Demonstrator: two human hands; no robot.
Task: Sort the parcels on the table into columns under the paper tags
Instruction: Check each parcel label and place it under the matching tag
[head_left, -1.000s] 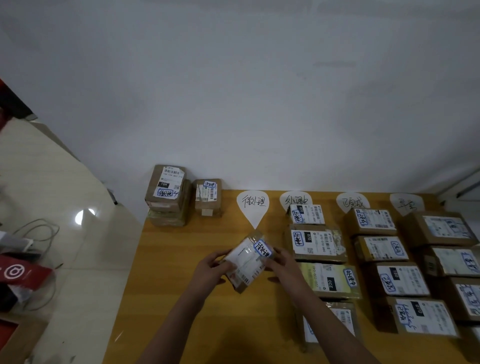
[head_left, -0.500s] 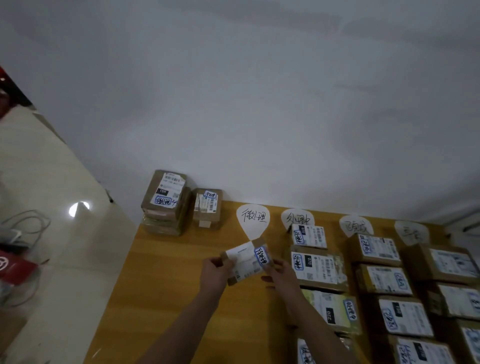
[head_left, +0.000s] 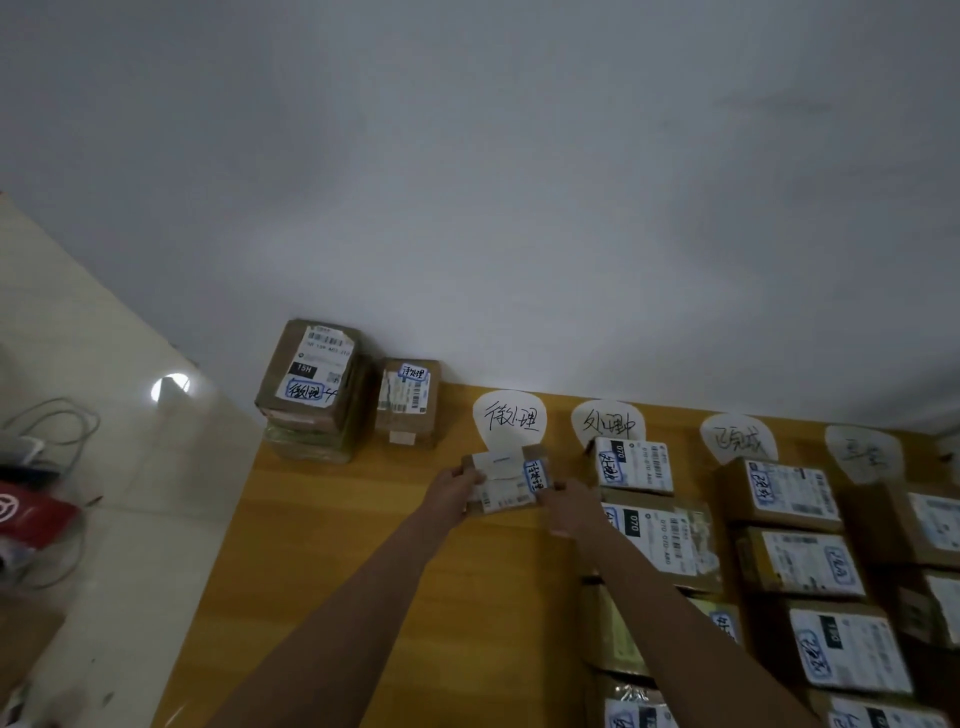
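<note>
the parcel is pinched at both ends by the left hand and right hand near the far edge of the tabletop, overlapping the leftmost paper tag. if released there, the tag could be covered or dragged askew.

Both bare forearms are stretching forward, angling in toward each other. The left hand is gripping the left end of a small parcel, while the right hand is holding its right end, fingers curled.

parcel sorting room | labelled parcels in columns | handwritten tags | wooden table
</note>
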